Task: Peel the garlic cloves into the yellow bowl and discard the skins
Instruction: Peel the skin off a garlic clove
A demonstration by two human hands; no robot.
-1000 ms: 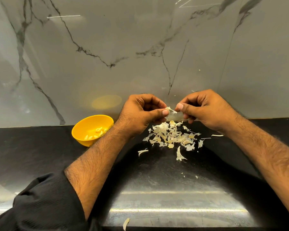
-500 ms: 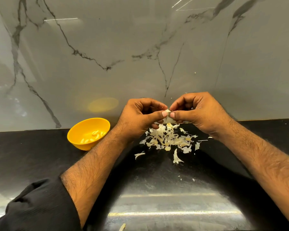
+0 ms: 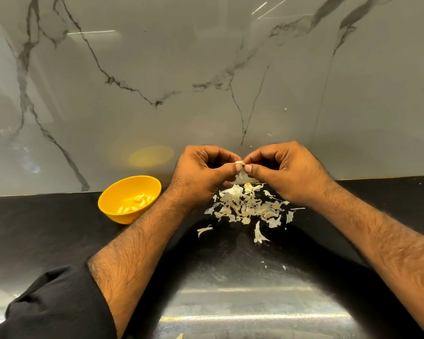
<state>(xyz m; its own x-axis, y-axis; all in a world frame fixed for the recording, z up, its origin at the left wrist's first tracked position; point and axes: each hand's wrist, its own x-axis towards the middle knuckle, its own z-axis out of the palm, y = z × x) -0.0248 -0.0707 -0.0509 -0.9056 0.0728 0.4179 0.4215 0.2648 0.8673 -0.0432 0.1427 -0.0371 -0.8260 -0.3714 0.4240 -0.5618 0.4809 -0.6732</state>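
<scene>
A pale garlic clove is held between both hands above a heap of papery skins on the black counter. My left hand pinches the clove with thumb and curled fingers from the left. From the right, my right hand pinches it too, the two thumb tips almost touching. Most of the clove is hidden by the fingers. The yellow bowl sits to the left of my left forearm and holds several peeled cloves.
A grey marble wall rises straight behind the hands. Loose skin flakes lie scattered on the black counter toward me, and one scrap lies at the front edge. A black sleeve covers my left upper forearm.
My two hands have drawn closer together on the clove, so the thumb tips now nearly meet. The bowl and the skin heap have stayed in place.
</scene>
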